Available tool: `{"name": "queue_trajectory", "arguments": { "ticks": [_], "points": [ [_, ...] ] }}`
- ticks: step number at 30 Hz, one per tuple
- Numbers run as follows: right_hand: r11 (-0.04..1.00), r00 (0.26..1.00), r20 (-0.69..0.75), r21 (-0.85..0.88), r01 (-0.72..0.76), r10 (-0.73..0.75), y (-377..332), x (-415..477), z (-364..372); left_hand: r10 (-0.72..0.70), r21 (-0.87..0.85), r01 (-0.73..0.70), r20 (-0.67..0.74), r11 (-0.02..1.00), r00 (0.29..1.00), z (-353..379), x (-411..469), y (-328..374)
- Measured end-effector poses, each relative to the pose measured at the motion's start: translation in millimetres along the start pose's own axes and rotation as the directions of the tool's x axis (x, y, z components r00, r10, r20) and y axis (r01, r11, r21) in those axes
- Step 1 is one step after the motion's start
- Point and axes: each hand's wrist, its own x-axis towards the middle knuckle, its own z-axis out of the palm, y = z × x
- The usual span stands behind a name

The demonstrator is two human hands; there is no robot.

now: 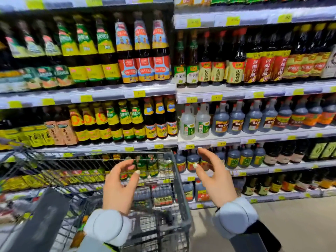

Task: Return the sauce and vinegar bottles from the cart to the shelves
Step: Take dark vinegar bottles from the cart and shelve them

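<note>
Bottles (144, 68) stand upright along the shelves (112, 94) behind the wire cart (101, 152).

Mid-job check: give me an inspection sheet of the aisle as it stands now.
Surface: shelves stocked with bottles, yellow price tags on the rails.
Job's things: shopping cart, contents unclear through the mesh.
Clutter: nothing seen.
Grips: left hand above the cart, right hand beside it, both open and empty.
Cables: nothing seen.
Surroundings: tan floor right of the cart.
</note>
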Motion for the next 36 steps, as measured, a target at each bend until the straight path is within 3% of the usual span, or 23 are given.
{"name": "queue_trajectory", "arguments": {
  "ticks": [9,15,21,31,36],
  "points": [
    [0.995,0.991,0.114,-0.082,-0.061,0.070,-18.5,-15.0,84.1,-0.112,0.000,0.112,0.052,0.994,0.992,-73.2,13.5,-55.3],
    [0.992,0.983,0.137,-0.029,-0.120,0.123,-1.6,-3.4,114.0,-0.243,0.038,0.242,0.013,0.969,0.970,-80.1,13.2,-89.9],
    [0.985,0.967,0.207,0.047,-0.163,0.150,14.7,13.6,137.4,-0.269,0.089,0.269,-0.015,0.959,0.963,-82.2,29.3,-95.4],
    [0.976,0.900,0.381,-0.026,-0.215,0.209,33.6,32.4,187.2,-0.360,0.122,0.363,-0.045,0.924,0.932,-97.2,44.4,-133.0],
    [0.958,0.886,0.371,-0.048,-0.282,0.279,35.0,40.6,239.7,-0.434,0.156,0.431,-0.017,0.889,0.901,-122.7,80.3,-173.7]
  ]
}}
